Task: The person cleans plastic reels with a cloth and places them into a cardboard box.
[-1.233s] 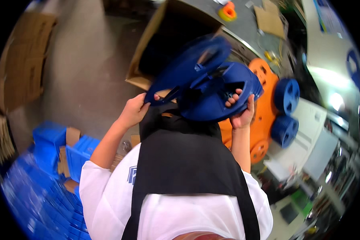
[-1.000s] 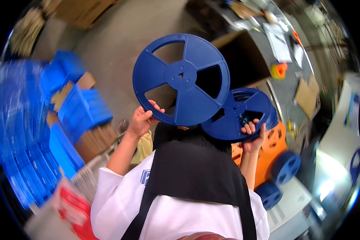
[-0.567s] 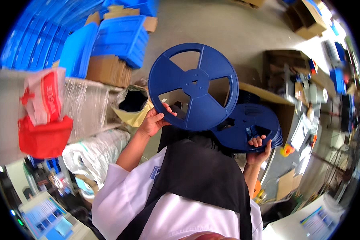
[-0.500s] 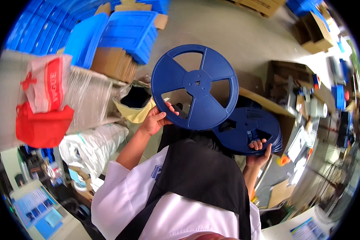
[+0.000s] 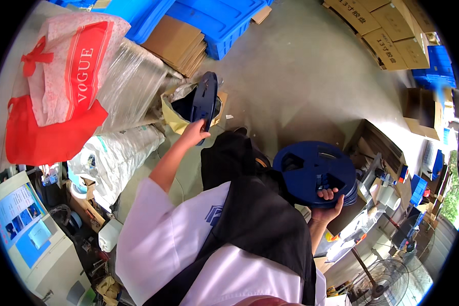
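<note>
A single dark blue plastic reel is gripped at its near edge by my left hand. It stands nearly edge-on, over the opening of a yellow sack on the floor. To the right, a stack of matching blue reels lies by my lap. My right hand holds the stack at its near right rim, with fingers hooked through a cut-out of the top reel and the thumb outside. How far down the stack those fingers reach is hidden.
Left of the sack stand a plastic-wrapped block, a white woven bag and a pink-and-red bag. Blue crates and flat cardboard are beyond. Cartons stack at far right; a cluttered bench and fan are nearer.
My left hand has swung left with the reel, turning it from face-on to nearly edge-on over the sack. My right hand still holds the stack. The whole view has turned.
</note>
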A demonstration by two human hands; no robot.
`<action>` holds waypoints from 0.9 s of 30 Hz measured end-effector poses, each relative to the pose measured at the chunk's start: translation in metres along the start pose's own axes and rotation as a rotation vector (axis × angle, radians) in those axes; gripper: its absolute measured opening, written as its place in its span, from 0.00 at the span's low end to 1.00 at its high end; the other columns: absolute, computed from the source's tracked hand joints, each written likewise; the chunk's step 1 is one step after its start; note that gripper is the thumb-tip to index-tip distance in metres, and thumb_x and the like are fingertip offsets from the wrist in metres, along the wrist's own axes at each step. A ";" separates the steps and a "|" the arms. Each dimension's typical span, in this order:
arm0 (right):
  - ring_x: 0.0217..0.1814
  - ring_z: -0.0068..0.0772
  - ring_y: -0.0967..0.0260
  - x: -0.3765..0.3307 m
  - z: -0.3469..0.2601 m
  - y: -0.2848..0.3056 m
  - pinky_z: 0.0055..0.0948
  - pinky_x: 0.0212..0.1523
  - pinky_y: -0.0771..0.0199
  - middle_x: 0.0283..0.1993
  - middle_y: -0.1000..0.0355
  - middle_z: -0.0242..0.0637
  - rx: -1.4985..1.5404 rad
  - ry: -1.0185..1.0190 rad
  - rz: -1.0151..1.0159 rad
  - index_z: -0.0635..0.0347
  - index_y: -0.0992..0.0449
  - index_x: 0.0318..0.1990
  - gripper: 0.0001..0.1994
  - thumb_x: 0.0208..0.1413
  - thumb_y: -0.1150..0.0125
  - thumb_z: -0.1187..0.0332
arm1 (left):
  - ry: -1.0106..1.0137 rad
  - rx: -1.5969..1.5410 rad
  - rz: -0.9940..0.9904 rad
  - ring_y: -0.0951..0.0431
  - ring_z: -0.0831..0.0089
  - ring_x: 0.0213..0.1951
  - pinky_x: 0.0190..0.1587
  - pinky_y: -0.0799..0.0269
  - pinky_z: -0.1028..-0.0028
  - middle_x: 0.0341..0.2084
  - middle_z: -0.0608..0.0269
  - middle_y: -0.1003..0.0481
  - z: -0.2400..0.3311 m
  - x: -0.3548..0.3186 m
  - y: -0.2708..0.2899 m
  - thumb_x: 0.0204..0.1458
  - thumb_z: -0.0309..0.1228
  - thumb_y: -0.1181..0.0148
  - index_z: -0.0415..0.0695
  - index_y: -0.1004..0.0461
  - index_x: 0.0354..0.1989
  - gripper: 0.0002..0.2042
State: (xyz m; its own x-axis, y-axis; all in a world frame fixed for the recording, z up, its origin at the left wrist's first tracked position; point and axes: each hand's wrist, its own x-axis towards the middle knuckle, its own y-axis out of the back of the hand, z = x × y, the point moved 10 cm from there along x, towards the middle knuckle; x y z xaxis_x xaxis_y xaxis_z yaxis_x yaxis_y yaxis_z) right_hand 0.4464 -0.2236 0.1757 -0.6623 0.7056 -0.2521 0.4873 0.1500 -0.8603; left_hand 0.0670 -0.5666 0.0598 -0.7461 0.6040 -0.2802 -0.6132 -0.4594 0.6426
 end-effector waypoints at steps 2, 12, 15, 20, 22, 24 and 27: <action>0.29 0.25 0.44 0.018 0.015 -0.023 0.29 0.37 0.39 0.26 0.41 0.29 -0.033 -0.024 0.023 0.58 0.32 0.39 0.13 0.57 0.50 0.57 | -0.030 0.045 0.033 0.24 0.62 0.35 0.37 0.30 0.66 0.31 0.55 0.25 -0.031 0.045 0.009 0.41 0.29 0.33 0.37 0.33 0.39 0.18; 0.28 0.25 0.44 0.026 0.027 -0.038 0.29 0.36 0.39 0.26 0.41 0.29 -0.203 -0.019 0.211 0.57 0.33 0.40 0.14 0.58 0.52 0.56 | -0.011 0.405 -0.405 0.26 0.51 0.43 0.45 0.31 0.57 0.37 0.46 0.25 -0.123 0.135 -0.052 0.37 0.31 0.33 0.38 0.30 0.39 0.19; 0.28 0.25 0.44 0.025 0.029 -0.045 0.29 0.36 0.39 0.26 0.42 0.29 -0.247 -0.011 0.253 0.57 0.33 0.40 0.14 0.58 0.52 0.55 | 0.035 0.556 -0.546 0.26 0.53 0.45 0.48 0.30 0.59 0.41 0.48 0.26 -0.155 0.140 -0.063 0.37 0.31 0.33 0.39 0.28 0.43 0.22; 0.28 0.26 0.44 0.025 0.034 -0.053 0.30 0.35 0.39 0.25 0.42 0.30 -0.314 -0.015 0.302 0.58 0.34 0.40 0.15 0.58 0.52 0.55 | 0.142 0.641 -0.680 0.26 0.54 0.45 0.47 0.30 0.59 0.41 0.48 0.25 -0.187 0.151 -0.064 0.40 0.31 0.36 0.39 0.28 0.44 0.20; 0.28 0.26 0.44 0.023 0.034 -0.054 0.30 0.35 0.39 0.26 0.41 0.30 -0.349 -0.021 0.316 0.58 0.34 0.41 0.15 0.58 0.51 0.55 | 0.206 0.645 -0.723 0.26 0.54 0.45 0.47 0.30 0.59 0.41 0.48 0.25 -0.181 0.154 -0.057 0.41 0.31 0.38 0.39 0.28 0.44 0.19; 0.28 0.26 0.44 0.021 0.034 -0.056 0.30 0.35 0.38 0.26 0.41 0.30 -0.397 -0.018 0.338 0.58 0.33 0.42 0.16 0.58 0.51 0.55 | 0.281 0.638 -0.754 0.26 0.54 0.45 0.47 0.29 0.59 0.41 0.48 0.25 -0.164 0.156 -0.043 0.43 0.31 0.39 0.39 0.28 0.45 0.19; 0.28 0.27 0.43 0.023 0.037 -0.060 0.30 0.34 0.38 0.25 0.40 0.31 -0.457 -0.049 0.351 0.59 0.33 0.42 0.17 0.57 0.52 0.54 | 0.410 0.622 -0.669 0.26 0.54 0.46 0.47 0.29 0.59 0.41 0.48 0.25 -0.169 0.169 -0.020 0.44 0.30 0.41 0.39 0.28 0.45 0.18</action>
State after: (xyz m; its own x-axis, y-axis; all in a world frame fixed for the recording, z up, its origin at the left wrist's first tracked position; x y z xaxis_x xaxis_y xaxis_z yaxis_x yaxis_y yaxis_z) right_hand 0.3815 -0.2421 0.2049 -0.4366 0.7359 -0.5174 0.8717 0.2039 -0.4456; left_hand -0.0906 -0.5657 -0.1206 -0.4007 0.2889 -0.8695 -0.7825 0.3858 0.4888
